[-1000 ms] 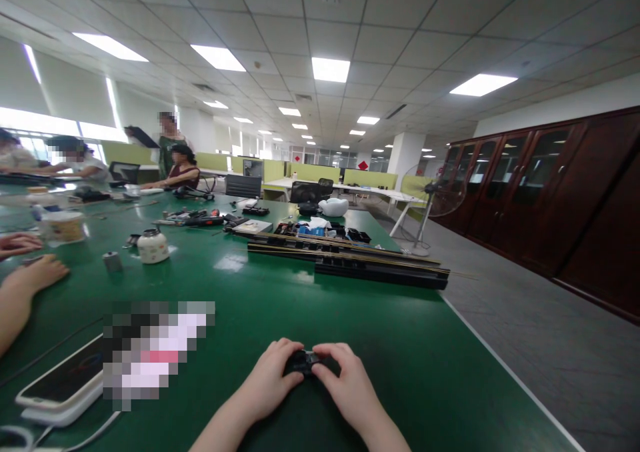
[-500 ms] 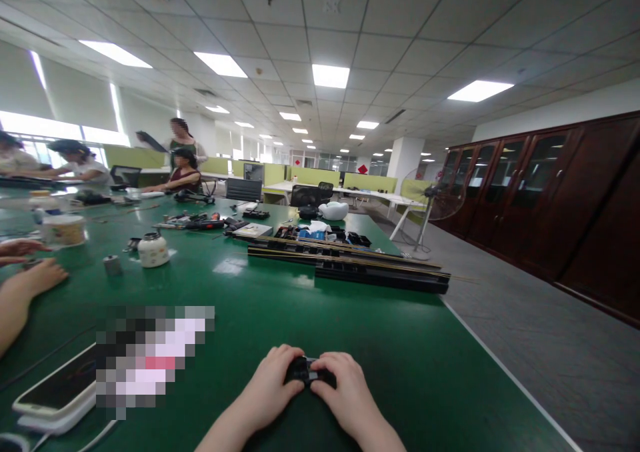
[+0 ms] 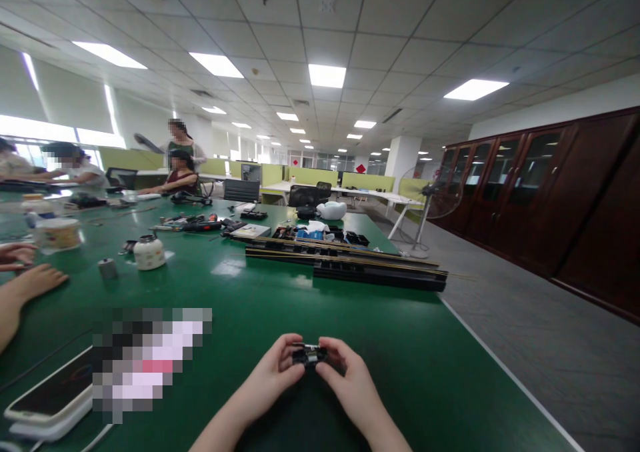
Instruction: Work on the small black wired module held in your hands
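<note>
Between my two hands is a small black plastic part (image 3: pixel 309 357) with silvery metal bits in its middle; its exact kind is too small to make out. My left hand (image 3: pixel 280 365) pinches its left end between thumb and fingers. At the other end, my right hand (image 3: pixel 343 365) grips it the same way, thumb in front and fingers behind. Both hands are just above the green tabletop (image 3: pixel 260 312), close to the near edge. The fingers hide the ends of the part.
Left of me lie a phone (image 3: pixel 55 385) with a cable and a blurred-out patch. Beyond stand a white jar (image 3: pixel 149 253) and a grey cylinder (image 3: pixel 107 269). Long black rails (image 3: pixel 380 275) with thin rods lie ahead. A co-worker's hands (image 3: pixel 37 282) rest at far left.
My hands have lifted slightly and the fingers have shifted outward, so more of the black part shows between them. The view has moved a little to the right.
</note>
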{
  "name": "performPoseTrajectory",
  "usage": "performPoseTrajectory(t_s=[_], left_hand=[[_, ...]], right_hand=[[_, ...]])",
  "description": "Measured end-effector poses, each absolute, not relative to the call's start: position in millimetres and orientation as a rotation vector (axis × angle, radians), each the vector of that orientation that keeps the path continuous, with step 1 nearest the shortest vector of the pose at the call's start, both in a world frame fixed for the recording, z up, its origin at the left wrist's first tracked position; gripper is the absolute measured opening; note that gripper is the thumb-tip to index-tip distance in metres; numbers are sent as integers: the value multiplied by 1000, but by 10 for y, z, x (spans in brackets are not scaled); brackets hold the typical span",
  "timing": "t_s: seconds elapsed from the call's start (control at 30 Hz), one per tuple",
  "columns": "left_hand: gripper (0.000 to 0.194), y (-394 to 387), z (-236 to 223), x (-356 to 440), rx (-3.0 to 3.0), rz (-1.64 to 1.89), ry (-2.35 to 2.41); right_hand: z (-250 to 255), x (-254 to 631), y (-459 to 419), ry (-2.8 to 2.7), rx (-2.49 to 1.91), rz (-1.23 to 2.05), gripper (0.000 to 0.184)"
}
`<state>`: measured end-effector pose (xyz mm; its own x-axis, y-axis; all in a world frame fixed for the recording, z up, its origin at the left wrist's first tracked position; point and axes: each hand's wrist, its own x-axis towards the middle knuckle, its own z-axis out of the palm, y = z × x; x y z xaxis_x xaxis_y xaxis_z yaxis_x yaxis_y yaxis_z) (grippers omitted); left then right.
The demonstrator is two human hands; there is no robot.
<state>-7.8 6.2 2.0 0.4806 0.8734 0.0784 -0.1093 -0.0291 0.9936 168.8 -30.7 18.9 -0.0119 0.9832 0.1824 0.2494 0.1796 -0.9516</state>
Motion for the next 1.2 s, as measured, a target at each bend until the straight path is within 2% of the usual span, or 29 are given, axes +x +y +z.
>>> performPoseTrajectory(t_s=[0.13, 0.57, 0.8, 0.97, 1.2], left_hand=[[59, 86, -26, -70, 1275, 955, 682], [43, -12, 94, -50, 1126, 993, 617], [45, -25, 121, -51, 1105, 985, 610], [53, -24, 110, -57, 1116, 985, 587], [48, -18, 108, -69, 1135, 975, 602]], right_hand=[[174, 1673, -292, -1375, -1182, 948, 32], [93, 1651, -256, -1286, -1133, 993, 35], [133, 1659, -273, -1313, -1196, 986, 38], [160, 1647, -287, -1326, -1192, 979, 35], [170, 1639, -295, -1328, -1211, 962, 36]])
